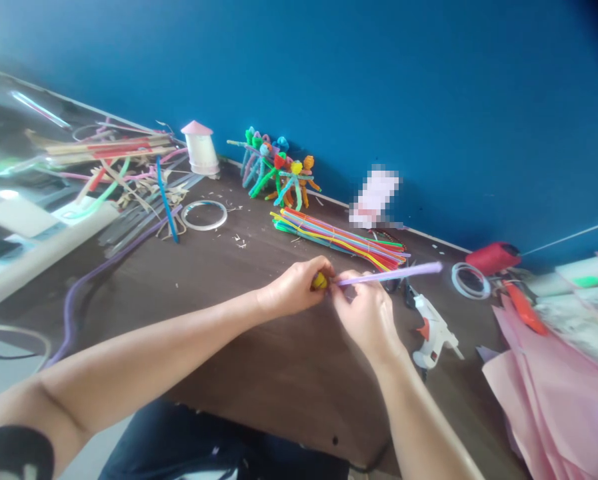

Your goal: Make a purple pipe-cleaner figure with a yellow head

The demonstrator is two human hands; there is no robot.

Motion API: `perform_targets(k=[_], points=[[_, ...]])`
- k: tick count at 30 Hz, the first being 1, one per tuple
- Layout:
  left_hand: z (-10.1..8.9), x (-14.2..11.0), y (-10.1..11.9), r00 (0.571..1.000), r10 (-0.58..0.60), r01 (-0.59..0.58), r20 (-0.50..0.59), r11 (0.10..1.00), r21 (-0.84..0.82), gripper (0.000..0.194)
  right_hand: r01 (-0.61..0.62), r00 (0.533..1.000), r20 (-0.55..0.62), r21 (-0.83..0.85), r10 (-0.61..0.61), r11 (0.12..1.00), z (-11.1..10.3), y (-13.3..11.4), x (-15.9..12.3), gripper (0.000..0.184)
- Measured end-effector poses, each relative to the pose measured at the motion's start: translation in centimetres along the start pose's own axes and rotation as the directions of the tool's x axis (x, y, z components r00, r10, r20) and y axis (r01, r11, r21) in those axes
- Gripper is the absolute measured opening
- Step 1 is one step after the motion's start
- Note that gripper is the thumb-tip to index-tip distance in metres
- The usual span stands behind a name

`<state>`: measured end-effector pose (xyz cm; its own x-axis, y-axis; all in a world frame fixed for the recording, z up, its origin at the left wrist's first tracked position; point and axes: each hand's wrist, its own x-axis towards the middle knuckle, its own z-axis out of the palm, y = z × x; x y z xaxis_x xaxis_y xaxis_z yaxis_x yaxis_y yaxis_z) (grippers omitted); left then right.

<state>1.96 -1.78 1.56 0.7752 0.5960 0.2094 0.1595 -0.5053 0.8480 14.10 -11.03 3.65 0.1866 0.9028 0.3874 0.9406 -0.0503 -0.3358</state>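
My left hand [299,285] is closed on a small yellow pipe-cleaner ball [319,281], most of which its fingers cover. Close against it, my right hand [366,307] pinches a light purple pipe cleaner [403,272] that sticks out to the right. Where the purple piece meets the yellow one is hidden by my fingertips. Just beyond the hands lies a bundle of colourful pipe cleaners [336,237]. Several small pipe-cleaner figures [281,170] in green, blue, yellow and orange stand by the wall.
A white glue gun [433,332] lies right of my right hand. Pink sheets [543,393] and a red roll [493,257] sit at the right. At the left are a white cup with a pink cone top [200,148], a clear ring [204,216] and a heap of strips [113,150].
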Motion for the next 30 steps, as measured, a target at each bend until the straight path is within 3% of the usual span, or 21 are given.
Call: perform_targets(k=[3,5,8,11,16,19,26,28,30], points=[[-0.2,-0.1,0.3,0.998,0.057,-0.058,0.013,0.997,0.055,0.023,-0.143,0.987,0.103,0.239,0.121,0.960,-0.2,0.6,0.3,0.007],[-0.4,-0.2,0.5,0.994,0.107,-0.109,0.024,0.991,0.083,0.022,-0.286,0.953,0.218,0.433,0.209,0.855,-0.2,1.1,0.6,0.006],[-0.7,-0.3,0.8,0.984,0.173,-0.176,0.045,0.981,0.085,0.019,-0.483,0.874,0.407,0.682,0.265,0.549,-0.2,1.9,1.0,0.005],[-0.7,-0.4,0.8,0.976,0.212,-0.214,0.044,0.975,0.056,0.017,-0.601,0.799,0.550,0.755,0.245,0.264,0.0,2.4,1.2,0.009],[-0.4,-0.4,0.3,0.963,0.269,-0.269,-0.029,0.963,0.022,0.014,-0.685,0.701,0.670,0.728,0.244,-0.031,0.4,2.2,1.3,0.018],[-0.3,-0.4,0.1,0.960,0.273,-0.274,-0.059,0.962,-0.010,0.012,-0.694,0.671,0.686,0.715,0.282,-0.085,0.5,1.9,1.4,0.022],[-0.1,-0.6,0.2,0.975,0.201,-0.210,-0.094,0.972,-0.102,0.012,-0.737,0.643,0.726,0.673,0.244,-0.062,1.2,2.1,1.1,0.025],[0.2,-0.5,0.1,0.985,0.125,-0.144,-0.119,0.976,-0.162,0.012,-0.717,0.669,0.698,0.696,0.255,-0.024,1.5,2.1,1.0,0.024],[0.5,-0.3,-0.2,0.988,0.025,-0.062,-0.150,0.967,-0.248,0.013,-0.661,0.732,0.619,0.746,0.284,0.079,1.7,2.1,0.9,0.019]])
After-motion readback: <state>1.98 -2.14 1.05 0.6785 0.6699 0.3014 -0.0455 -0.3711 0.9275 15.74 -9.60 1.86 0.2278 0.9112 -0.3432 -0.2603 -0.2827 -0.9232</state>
